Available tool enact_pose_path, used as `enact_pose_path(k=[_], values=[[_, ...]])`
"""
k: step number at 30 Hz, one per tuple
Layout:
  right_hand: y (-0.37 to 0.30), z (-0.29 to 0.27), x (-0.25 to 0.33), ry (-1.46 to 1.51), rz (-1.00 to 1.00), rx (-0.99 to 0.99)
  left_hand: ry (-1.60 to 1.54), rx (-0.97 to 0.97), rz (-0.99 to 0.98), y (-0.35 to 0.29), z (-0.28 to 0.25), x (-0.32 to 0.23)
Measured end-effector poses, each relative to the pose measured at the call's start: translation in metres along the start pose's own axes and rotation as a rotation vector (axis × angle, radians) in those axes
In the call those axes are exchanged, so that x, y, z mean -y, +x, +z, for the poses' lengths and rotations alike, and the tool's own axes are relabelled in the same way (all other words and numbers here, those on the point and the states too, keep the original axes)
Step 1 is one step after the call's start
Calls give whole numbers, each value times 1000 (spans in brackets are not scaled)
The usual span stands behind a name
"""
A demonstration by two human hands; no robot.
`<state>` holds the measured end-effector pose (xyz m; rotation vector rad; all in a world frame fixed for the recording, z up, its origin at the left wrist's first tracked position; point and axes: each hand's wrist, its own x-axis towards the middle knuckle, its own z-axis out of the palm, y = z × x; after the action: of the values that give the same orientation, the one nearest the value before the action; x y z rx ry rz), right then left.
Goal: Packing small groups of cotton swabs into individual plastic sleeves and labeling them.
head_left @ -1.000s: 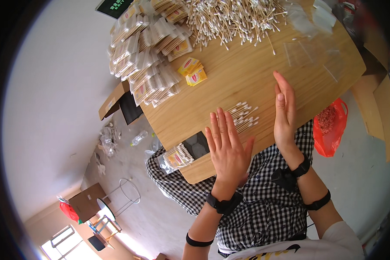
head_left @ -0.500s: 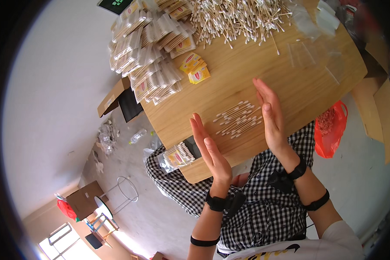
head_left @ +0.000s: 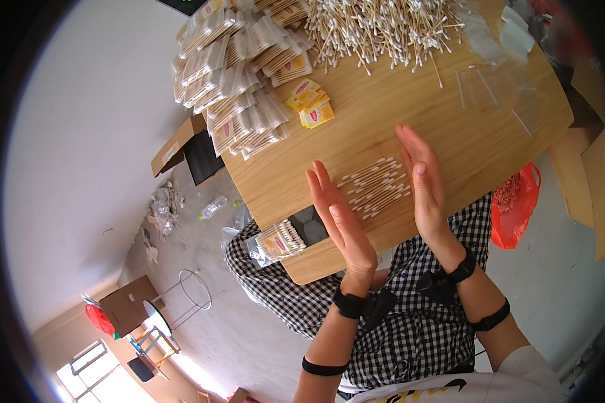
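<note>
A loose row of several cotton swabs (head_left: 376,187) lies on the wooden table between my two upright palms. On its left side stands my left hand (head_left: 339,218), fingers stretched out, close to the swab tips and holding nothing. Facing it, my right hand (head_left: 423,178) is also stretched flat, at or very near the right ends of the swabs; I cannot tell whether it touches them. By the table's near left edge, a clear packet of swabs with a yellow card (head_left: 280,240) rests beside a dark grey pad (head_left: 309,226).
Filled swab packets (head_left: 238,87) are piled at the far left, next to yellow cards (head_left: 310,104). A big heap of loose swabs (head_left: 383,30) covers the far middle. Clear empty bags (head_left: 480,87) lie at right. A red plastic bag (head_left: 515,208) and cardboard box (head_left: 575,181) stand beyond the table's right edge.
My left hand has moved right, closer to the swabs, uncovering more of the dark pad. My right hand stays nearly in place. The whole view has shifted slightly.
</note>
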<state>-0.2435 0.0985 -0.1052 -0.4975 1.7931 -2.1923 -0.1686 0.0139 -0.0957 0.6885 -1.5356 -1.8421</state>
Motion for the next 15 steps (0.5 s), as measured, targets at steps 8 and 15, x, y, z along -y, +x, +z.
enact_pose_path(k=[8,15], values=[[11,0,0,-2,14,-8,-50,2,15,13,2,4],[14,-2,0,62,77,128,-62,155,-39,13,5,2]])
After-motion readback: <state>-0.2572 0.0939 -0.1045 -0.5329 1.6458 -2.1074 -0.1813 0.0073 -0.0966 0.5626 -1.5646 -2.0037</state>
